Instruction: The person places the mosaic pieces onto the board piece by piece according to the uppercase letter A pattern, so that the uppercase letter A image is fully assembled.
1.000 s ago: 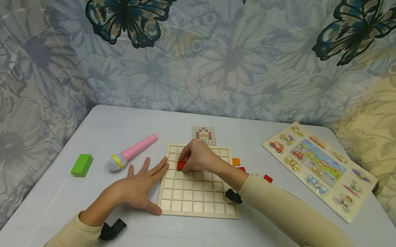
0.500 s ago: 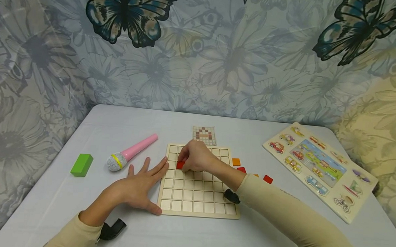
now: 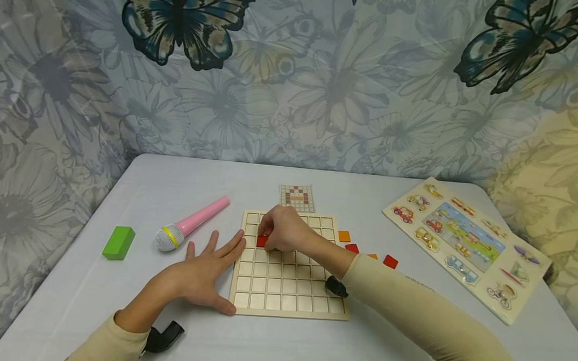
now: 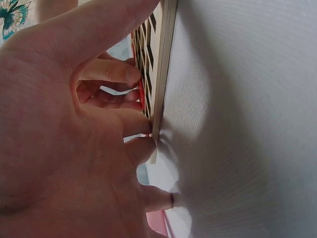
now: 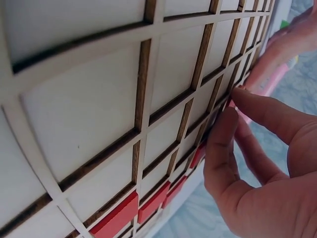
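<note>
A wooden grid board [image 3: 288, 313] lies on the white table. Spread fingers of my left hand [image 3: 202, 276] rest along its left edge, with the thumb at the near left corner. My right hand [image 3: 287, 229] reaches over the upper part of the board and pinches a red square tile [image 3: 262, 242] at a cell near the left side. In the right wrist view, thumb and finger meet at that tile [image 5: 231, 103], and more red tiles [image 5: 116, 215] sit in cells along one side of the board. The right hand hides those in the head view.
A small pattern card [image 3: 297, 197] lies beyond the board. Right of it are loose orange [image 3: 344, 236] and red tiles [image 3: 390, 261], partly behind the right sleeve. A vehicle puzzle board [image 3: 465, 247] lies far right. At left are a pink toy microphone [image 3: 192, 223] and a green block [image 3: 119, 243].
The red tile and the right fingertips have shifted very slightly to the left. My left hand keeps its place on the board's edge.
</note>
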A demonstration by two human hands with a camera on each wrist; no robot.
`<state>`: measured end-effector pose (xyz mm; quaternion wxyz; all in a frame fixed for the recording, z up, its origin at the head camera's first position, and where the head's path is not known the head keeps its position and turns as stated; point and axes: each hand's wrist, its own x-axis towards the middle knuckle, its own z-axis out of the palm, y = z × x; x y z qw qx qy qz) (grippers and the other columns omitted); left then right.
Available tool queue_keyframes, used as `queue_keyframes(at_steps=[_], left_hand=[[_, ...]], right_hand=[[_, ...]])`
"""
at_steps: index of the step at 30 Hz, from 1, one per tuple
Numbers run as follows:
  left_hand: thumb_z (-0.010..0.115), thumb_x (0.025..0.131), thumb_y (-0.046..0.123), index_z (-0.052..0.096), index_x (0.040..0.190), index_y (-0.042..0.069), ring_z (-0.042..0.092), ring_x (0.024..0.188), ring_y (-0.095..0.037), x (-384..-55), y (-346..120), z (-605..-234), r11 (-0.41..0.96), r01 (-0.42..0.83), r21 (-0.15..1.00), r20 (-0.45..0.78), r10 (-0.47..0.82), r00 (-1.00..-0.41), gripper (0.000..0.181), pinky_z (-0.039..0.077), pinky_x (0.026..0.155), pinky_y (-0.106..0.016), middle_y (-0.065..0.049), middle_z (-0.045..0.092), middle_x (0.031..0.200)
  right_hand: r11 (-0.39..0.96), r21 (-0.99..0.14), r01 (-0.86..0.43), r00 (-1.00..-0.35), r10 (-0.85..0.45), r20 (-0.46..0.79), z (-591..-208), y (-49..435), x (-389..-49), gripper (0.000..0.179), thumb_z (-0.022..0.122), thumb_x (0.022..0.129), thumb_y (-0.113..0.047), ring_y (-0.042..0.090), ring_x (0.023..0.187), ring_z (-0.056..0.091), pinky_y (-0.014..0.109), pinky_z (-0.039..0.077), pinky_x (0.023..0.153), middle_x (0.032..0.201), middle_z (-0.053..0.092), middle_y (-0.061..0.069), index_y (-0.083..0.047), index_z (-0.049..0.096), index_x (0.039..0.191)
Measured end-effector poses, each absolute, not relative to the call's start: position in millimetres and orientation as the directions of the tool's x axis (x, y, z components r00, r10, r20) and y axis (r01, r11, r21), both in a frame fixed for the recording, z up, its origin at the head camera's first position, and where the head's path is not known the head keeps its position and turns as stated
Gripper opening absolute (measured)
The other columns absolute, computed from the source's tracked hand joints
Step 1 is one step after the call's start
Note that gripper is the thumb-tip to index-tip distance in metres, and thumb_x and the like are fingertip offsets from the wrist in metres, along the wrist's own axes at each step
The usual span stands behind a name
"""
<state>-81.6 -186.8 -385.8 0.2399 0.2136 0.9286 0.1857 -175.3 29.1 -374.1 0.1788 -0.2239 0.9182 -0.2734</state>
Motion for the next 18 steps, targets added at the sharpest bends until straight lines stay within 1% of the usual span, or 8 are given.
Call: queue_keyframes(at_steps=[10, 13, 18], left_hand=[[0.090, 0.070, 0.061, 0.015, 0.169, 0.013, -0.005, 0.157, -0.056, -81.9, -187.1, -385.9, 0.840, 0.309, 0.447, -0.367, 0.487, -0.793, 0.133, 0.002, 0.106, -0.090, 0.000, -0.001, 0.178], [0.090, 0.070, 0.061, 0.015, 0.169, 0.013, -0.005, 0.157, -0.056, -81.9, -187.2, -385.9, 0.839, 0.309, 0.448, -0.367, 0.487, -0.793, 0.133, 0.002, 0.106, -0.090, -0.001, -0.001, 0.178], [0.090, 0.070, 0.061, 0.014, 0.169, 0.013, -0.005, 0.157, -0.055, -82.0, -187.4, -386.3, 0.838, 0.310, 0.448, -0.365, 0.489, -0.793, 0.134, 0.001, 0.106, -0.090, 0.000, -0.002, 0.178]], right_hand=[[0.719, -0.605, -0.342, -0.822, -0.541, -0.177, -375.6, 32.8, -176.4, 0.023, 0.086, 0.070, 0.004, 0.012, 0.072, 0.060, 0.023, 0.049, 0.064, 0.075, 0.068, -0.003, -0.010, 0.081, 0.088], [0.710, -0.616, -0.340, -0.821, -0.544, -0.173, -374.8, 33.7, -176.6, 0.021, 0.087, 0.072, 0.001, 0.012, 0.073, 0.060, 0.023, 0.050, 0.065, 0.076, 0.069, -0.003, -0.010, 0.081, 0.089], [0.705, -0.643, -0.300, -0.830, -0.525, -0.188, -370.1, 37.1, -174.9, 0.018, 0.087, 0.077, -0.004, 0.012, 0.075, 0.061, 0.024, 0.050, 0.067, 0.079, 0.069, -0.003, -0.011, 0.081, 0.092]])
